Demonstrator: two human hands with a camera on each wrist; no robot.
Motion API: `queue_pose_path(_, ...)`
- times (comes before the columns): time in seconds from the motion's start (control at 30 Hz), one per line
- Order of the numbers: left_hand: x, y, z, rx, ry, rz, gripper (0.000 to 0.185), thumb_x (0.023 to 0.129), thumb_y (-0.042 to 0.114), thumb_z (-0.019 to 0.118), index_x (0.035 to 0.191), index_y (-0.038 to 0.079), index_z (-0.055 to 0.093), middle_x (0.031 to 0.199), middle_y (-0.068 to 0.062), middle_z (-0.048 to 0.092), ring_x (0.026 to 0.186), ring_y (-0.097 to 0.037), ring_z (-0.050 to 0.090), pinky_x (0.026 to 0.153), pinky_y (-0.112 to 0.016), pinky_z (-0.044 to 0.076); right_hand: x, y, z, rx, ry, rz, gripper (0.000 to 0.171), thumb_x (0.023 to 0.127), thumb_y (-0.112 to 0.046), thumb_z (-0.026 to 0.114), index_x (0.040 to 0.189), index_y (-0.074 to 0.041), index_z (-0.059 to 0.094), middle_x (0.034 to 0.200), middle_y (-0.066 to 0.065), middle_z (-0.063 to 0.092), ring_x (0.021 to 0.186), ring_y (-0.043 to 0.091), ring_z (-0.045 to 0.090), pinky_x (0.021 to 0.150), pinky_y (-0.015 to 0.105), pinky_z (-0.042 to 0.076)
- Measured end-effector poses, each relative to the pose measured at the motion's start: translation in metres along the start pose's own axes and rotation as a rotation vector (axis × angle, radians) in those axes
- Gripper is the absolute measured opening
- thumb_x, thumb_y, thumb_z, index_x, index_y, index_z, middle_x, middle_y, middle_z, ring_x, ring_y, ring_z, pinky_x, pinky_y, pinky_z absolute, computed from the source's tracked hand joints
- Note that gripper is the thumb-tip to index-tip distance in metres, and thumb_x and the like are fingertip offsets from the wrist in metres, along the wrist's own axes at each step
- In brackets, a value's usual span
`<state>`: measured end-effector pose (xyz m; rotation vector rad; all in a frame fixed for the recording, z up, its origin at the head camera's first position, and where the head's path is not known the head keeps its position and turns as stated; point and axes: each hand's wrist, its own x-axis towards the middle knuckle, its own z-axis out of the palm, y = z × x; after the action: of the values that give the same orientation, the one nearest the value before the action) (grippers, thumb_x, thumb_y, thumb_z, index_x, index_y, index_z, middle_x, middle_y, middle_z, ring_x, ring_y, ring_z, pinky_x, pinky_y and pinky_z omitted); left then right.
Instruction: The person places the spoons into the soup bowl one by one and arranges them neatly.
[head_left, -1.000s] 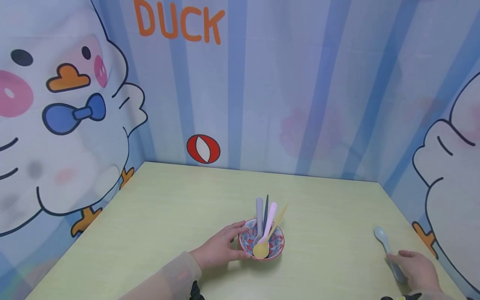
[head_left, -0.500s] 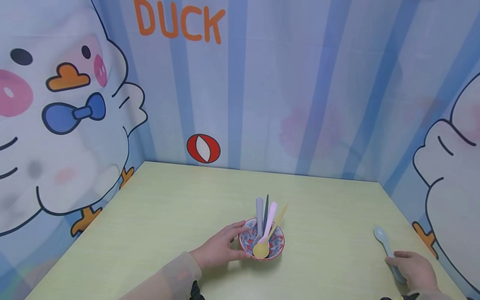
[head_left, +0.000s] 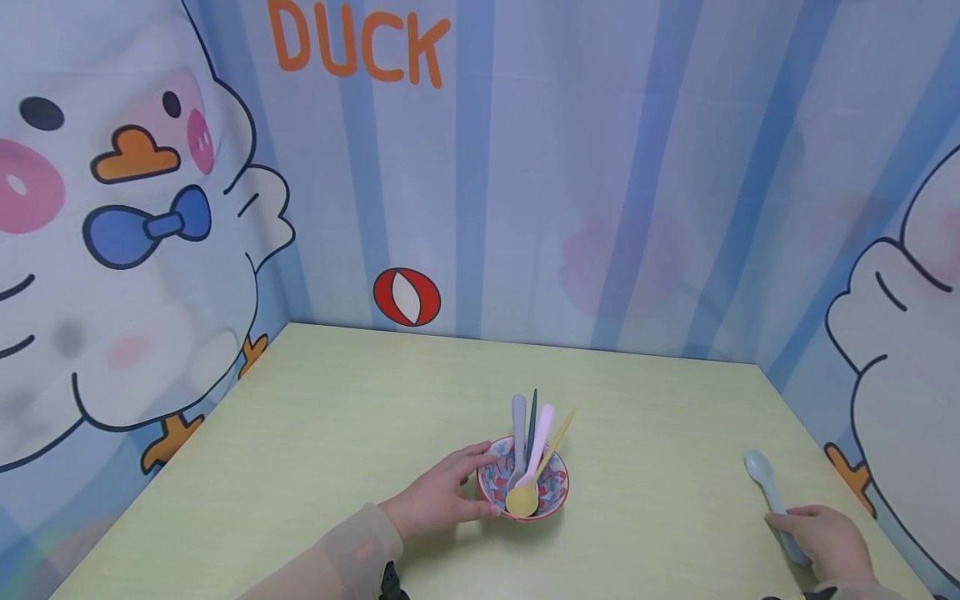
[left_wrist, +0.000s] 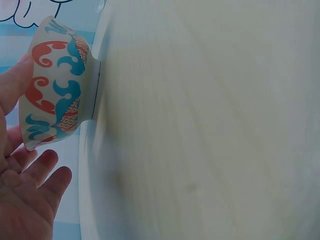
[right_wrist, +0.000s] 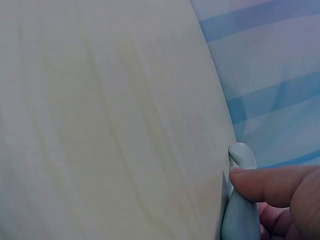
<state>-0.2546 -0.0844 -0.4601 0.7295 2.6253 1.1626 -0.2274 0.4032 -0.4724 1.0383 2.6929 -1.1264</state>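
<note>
A small bowl (head_left: 556, 490) with a red rim and a red-and-blue pattern stands mid-table. My left hand (head_left: 438, 497) holds it at the left, thumb and fingers spread along the rim; the left wrist view shows the bowl's patterned outer wall (left_wrist: 55, 90). In the bowl lean a lavender-handled utensil (head_left: 519, 425), a thin dark blue one (head_left: 532, 425), a pink one (head_left: 543, 429) and a yellow spoon (head_left: 522, 501). Far to the right, my right hand (head_left: 828, 542) pinches a pale blue spoon (head_left: 772, 496) by its handle, thumb on top, the scoop pointing away from me.
The pale yellow-green table (head_left: 360, 392) ends at a striped cloth backdrop (head_left: 517, 167) behind. Cloth printed with white ducks (head_left: 150, 333) closes in both sides, the right one near my right hand.
My right hand and the pale blue spoon have shifted slightly left, and the scoop a little farther away. The left hand, bowl and utensils in it look unmoved.
</note>
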Motion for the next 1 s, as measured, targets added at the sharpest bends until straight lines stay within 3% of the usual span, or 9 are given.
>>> queue_pose_path(0.2,0.0001,0.0002,-0.0003,-0.007,0.0,-0.007,0.075,0.081,0.04,0.077,0.143,0.013,0.046,0.155,-0.001,0.03,0.141,-0.029,0.027,0.109,-0.05,0.032,0.0012,0.0016,-0.0008,-0.038,-0.002,-0.029,0.05,0.085,-0.025,0.069,0.111,0.016,0.056,0.1,0.031,0.058,0.092,0.041,0.052,0.073,0.048,0.046)
queue_pose_path(0.4,0.0,-0.0005,-0.0002,-0.001,0.0,0.0,0.075,0.081,0.041,0.076,0.144,0.013,0.046,0.155,-0.001,0.029,0.141,-0.029,0.027,0.109,-0.05,0.033,0.0037,0.0037,0.0,-0.055,-0.008,-0.04,0.054,0.086,-0.026,0.068,0.113,0.018,0.054,0.108,0.035,0.057,0.097,0.044,0.053,0.075,0.051,0.047)
queue_pose_path(1.0,0.0017,-0.0044,0.0013,-0.006,-0.003,-0.009,0.075,0.081,0.042,0.076,0.144,0.015,0.046,0.156,0.001,0.028,0.141,-0.028,0.026,0.109,-0.05,0.033,0.0082,0.0062,0.002,0.096,-0.05,0.004,0.063,0.089,-0.031,0.066,0.125,0.016,0.046,0.124,0.037,0.046,0.105,0.046,0.045,0.08,0.055,0.043)
